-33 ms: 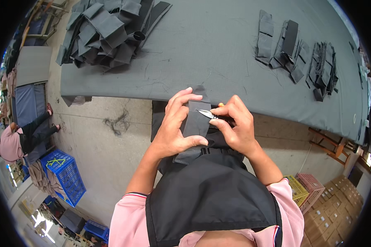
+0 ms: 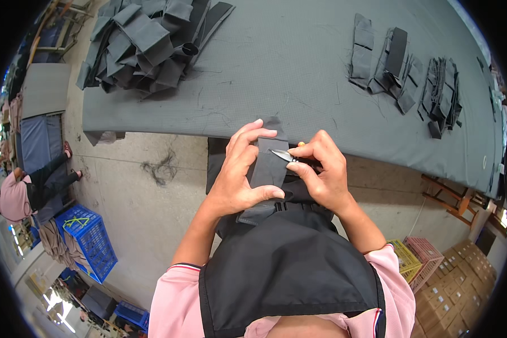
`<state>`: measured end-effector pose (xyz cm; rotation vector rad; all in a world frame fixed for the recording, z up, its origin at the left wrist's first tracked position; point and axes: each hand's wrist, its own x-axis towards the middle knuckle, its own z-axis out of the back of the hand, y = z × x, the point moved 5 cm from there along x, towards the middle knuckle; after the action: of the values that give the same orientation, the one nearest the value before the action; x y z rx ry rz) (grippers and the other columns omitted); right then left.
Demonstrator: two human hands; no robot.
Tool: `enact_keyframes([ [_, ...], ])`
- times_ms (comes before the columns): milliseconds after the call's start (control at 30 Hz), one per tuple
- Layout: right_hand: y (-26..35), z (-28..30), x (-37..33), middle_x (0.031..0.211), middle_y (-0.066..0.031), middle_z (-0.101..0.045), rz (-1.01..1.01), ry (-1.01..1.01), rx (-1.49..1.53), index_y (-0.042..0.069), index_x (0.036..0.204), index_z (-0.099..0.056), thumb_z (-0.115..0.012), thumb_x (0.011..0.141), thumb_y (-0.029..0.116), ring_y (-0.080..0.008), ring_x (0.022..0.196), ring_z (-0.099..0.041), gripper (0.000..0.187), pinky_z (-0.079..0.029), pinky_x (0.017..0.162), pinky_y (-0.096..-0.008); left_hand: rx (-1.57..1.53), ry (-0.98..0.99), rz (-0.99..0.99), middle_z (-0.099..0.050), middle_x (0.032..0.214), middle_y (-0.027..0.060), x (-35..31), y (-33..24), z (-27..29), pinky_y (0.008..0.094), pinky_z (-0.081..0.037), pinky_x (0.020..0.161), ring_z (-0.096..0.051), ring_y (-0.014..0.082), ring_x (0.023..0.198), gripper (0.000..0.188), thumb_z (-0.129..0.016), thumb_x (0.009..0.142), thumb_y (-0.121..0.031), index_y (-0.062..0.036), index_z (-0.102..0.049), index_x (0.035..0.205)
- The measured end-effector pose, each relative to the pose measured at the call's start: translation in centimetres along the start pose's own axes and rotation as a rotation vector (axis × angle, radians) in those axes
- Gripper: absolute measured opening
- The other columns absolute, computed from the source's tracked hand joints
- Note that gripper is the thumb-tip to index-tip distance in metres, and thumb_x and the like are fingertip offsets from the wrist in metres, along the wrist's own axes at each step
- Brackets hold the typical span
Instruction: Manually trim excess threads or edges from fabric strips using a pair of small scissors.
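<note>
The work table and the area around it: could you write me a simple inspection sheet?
Surface: table, covered in gray-green cloth.
Job's things: gray fabric strip; pointed metal tool over it, contact unclear; fabric pile at left, smaller bundles at right.
Clutter: loose threads on the table; thread tangle on the floor.
Hands: left hand holds the strip; right hand holds the tool.
Cables: nothing seen.
Surroundings: another person and blue crate at left; cardboard boxes at lower right.
</note>
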<state>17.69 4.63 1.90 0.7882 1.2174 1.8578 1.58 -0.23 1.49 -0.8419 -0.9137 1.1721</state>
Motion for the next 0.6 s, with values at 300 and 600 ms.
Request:
enact_keyframes([
  [300,-3.4,-1.2,0.9,0.095,-0.0033,-0.048,-0.459,-0.065,0.519,0.000,0.101,-0.055,-0.067,0.078,0.000,-0.0078,0.081,-0.050,0.027,-0.042,0.074,-0.0209,-0.167,-0.491,0.294,-0.062,0.114,0.0080,2.1,3.7,1.8,0.0347,-0.036,0.097,-0.045,0.0248,0.121,0.024,-0.063,0.087,-0.017,0.0022,-0.058,0.073],
  [600,2.6,-2.7,-0.5,0.061,-0.0027,-0.044,0.432,-0.087,-0.311,0.006,0.099,-0.069,-0.065,0.050,-0.009,-0.0148,0.050,-0.048,0.051,-0.049,0.054,-0.0279,-0.531,-0.543,0.541,-0.058,0.119,0.0069,4.4,4.4,1.3,0.0221,-0.041,0.074,-0.050,0.0087,0.090,0.038,-0.051,0.098,-0.031,0.0052,-0.063,0.089],
])
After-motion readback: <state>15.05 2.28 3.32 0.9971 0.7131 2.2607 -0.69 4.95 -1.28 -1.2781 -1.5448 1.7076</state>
